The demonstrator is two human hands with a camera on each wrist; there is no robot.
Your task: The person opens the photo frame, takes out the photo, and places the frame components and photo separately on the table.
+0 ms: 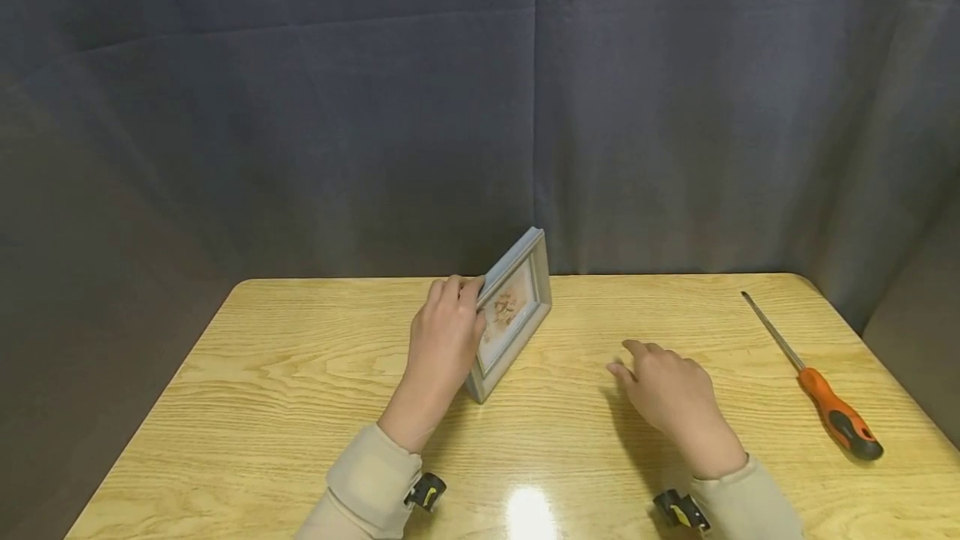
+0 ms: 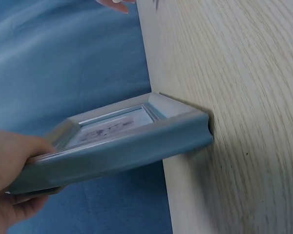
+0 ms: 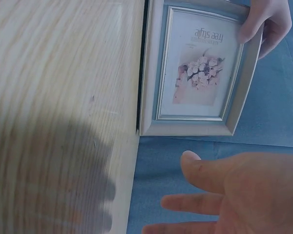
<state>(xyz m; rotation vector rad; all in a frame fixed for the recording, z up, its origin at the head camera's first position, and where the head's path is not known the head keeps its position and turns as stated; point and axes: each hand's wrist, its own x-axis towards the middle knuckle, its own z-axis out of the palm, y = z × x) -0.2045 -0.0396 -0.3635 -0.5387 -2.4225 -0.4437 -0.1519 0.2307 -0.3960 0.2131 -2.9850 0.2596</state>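
Observation:
A pale photo frame [image 1: 514,307] stands on its edge on the wooden table, turned at an angle. Its picture shows pinkish flowers [image 3: 201,73] and printed lettering. My left hand [image 1: 447,327] grips the frame's top edge, thumb on the front side and fingers behind, as the left wrist view shows. To the right of the frame, my right hand [image 1: 671,390] hovers above the table, fingers apart and holding nothing; in the right wrist view its fingers are loosely extended near the frame without touching it.
A screwdriver [image 1: 828,407] with an orange and black handle lies at the table's right side, tip pointing to the back. Dark curtains [image 1: 375,123] hang behind the wooden table [image 1: 285,407]. A light glare shows near the front edge.

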